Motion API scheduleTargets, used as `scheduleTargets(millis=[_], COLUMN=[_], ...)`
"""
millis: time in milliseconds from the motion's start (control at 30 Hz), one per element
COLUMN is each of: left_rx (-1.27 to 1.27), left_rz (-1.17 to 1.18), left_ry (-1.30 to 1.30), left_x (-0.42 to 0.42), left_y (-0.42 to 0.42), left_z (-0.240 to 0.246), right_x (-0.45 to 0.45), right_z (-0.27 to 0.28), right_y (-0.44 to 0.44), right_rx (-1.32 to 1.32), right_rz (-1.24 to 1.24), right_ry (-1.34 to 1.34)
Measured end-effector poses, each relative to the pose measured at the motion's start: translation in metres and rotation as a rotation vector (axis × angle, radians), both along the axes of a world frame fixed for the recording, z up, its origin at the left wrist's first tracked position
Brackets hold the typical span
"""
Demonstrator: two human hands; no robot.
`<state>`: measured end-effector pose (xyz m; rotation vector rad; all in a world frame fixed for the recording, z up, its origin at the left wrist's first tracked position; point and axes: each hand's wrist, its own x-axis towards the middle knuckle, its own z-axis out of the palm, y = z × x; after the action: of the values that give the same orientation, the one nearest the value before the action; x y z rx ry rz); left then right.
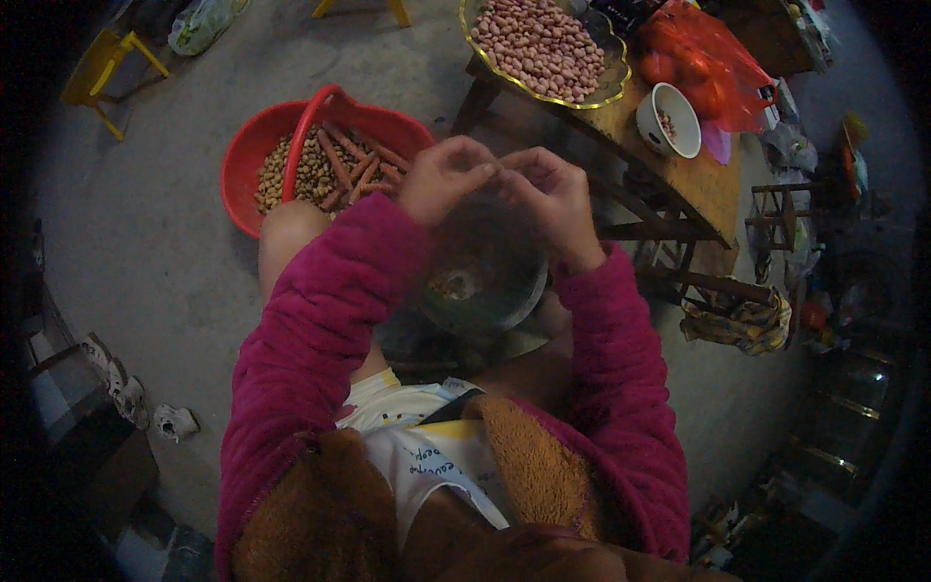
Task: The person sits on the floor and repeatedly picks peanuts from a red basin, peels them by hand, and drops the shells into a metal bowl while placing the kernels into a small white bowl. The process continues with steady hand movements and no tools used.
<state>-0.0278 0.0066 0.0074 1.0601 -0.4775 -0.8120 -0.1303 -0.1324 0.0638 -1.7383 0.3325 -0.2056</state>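
Note:
My left hand (449, 177) and my right hand (551, 200) meet at the fingertips above a round, dark basin (527, 309) between my knees. Both thumbs and forefingers are pinched together; whether a small thing is between them cannot be told. A little pale matter (458, 285) lies in the basin. At the far left of my hands stands a red plastic basket (236, 171) with unshelled peanuts (309, 171) and several reddish-brown, carrot-like roots (336, 161). A gold-rimmed tray (622, 73) of shelled pink peanuts (538, 51) sits on the wooden table beyond my right hand.
On the wooden table (687, 182) are a white bowl (680, 109) with a few peanuts and a red plastic bag (705, 65). A yellow stool (109, 65) stands at the far left. A cloth (745, 320) hangs over a wooden bar on the right. Shoes (174, 422) lie at the lower left.

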Motion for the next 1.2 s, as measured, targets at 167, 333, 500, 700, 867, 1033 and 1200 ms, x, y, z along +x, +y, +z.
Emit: scheduleTargets(millis=[167,333,500,700,867,1033,1200], left_rx=[-0.021,0.001,-0.017,0.010,-0.020,-0.084,-0.120], left_rz=[-0.031,0.015,0.007,-0.007,-0.087,-0.065,-0.185], left_ry=[-0.078,-0.048,0.014,0.057,0.178,0.234,0.272], left_x=[0.002,-0.003,-0.003,-0.007,-0.007,-0.009,-0.004], left_y=[-0.001,-0.001,-0.001,-0.001,0.000,-0.002,0.003], left_z=[-0.013,0.000,-0.005,-0.003,0.002,0.001,-0.004], right_x=[-0.001,0.001,0.000,-0.001,-0.002,-0.001,-0.003], right_z=[-0.010,-0.007,-0.003,-0.003,-0.004,0.005,0.001], right_y=[0.006,0.009,0.011,0.011,0.004,0.004,0.000], right_rx=[-0.088,-0.074,0.041,0.091,0.270,0.452,0.683], right_rz=[-0.005,-0.005,0.011,0.010,0.016,-0.024,-0.001], right_ry=[-0.077,-0.079,0.014,0.064,0.091,0.134,0.142])
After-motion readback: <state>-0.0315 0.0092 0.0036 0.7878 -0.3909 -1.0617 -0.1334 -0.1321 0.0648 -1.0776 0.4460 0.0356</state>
